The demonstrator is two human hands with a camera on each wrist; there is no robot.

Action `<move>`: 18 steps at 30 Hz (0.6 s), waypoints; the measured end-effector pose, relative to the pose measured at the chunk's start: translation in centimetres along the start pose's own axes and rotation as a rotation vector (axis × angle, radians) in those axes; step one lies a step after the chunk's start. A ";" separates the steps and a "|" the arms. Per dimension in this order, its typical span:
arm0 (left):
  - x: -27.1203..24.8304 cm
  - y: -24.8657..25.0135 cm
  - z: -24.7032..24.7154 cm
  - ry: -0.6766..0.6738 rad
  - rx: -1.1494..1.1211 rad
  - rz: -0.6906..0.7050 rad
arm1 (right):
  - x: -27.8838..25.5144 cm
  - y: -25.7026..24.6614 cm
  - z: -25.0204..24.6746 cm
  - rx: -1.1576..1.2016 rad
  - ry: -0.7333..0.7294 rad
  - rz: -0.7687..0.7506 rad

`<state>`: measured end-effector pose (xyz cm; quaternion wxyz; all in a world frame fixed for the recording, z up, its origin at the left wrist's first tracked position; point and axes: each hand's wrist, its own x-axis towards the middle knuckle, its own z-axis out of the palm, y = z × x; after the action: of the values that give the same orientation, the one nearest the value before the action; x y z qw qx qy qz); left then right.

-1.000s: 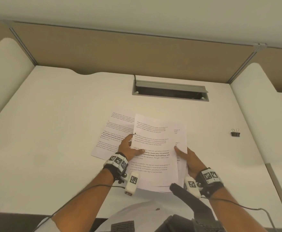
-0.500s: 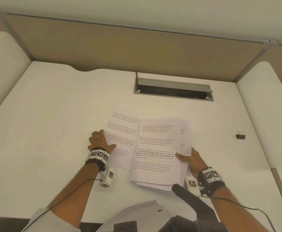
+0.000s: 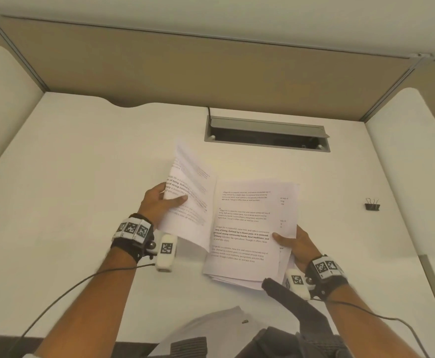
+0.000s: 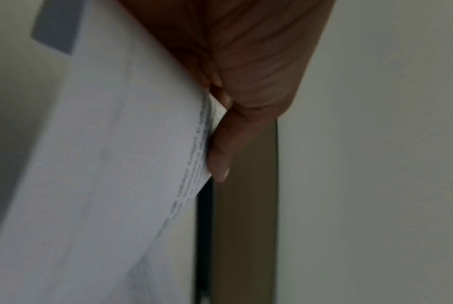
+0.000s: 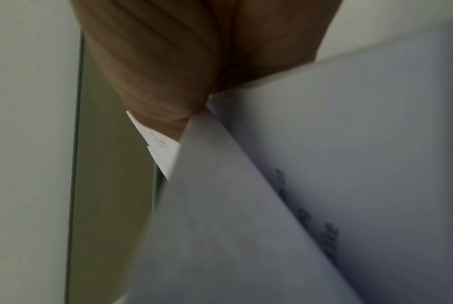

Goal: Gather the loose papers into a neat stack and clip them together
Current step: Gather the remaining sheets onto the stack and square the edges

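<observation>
My right hand (image 3: 286, 241) grips the right edge of a stack of printed papers (image 3: 247, 228), thumb on top, held just above the white desk (image 3: 82, 189). My left hand (image 3: 164, 200) pinches the left edge of loose printed sheets (image 3: 190, 192), lifted and tilted up off the desk beside the stack. In the left wrist view the thumb lies along the sheets' (image 4: 111, 164) edge. The right wrist view shows the underside of the stack (image 5: 324, 185) against the palm. A black binder clip (image 3: 372, 204) lies on the desk at the right, apart from both hands.
A grey cable hatch (image 3: 266, 134) with an open slot is set in the desk behind the papers. Tan partition panels (image 3: 211, 73) close off the back and sides. Cables trail from both wrists across the desk's near edge.
My left hand left the stack, went to the sheets lying at the left, and has now picked them up off the desk. The right hand kept holding the stack.
</observation>
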<state>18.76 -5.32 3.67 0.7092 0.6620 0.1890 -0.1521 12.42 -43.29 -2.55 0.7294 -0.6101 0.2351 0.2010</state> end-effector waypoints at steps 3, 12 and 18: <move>-2.0 2.8 1.9 -0.204 -0.302 -0.017 | -0.2 -0.2 0.3 0.003 -0.008 -0.008; -2.9 -0.8 8.0 -0.176 -0.119 -0.076 | -1.1 -1.6 1.2 0.126 -0.110 -0.024; -2.6 -3.2 8.6 0.028 0.436 0.019 | -2.1 -2.6 1.5 0.174 -0.156 -0.057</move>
<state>15.52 -14.21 2.51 0.5478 0.8036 0.1550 -0.1734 12.37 -42.31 1.01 0.8012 -0.5335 0.1767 0.2057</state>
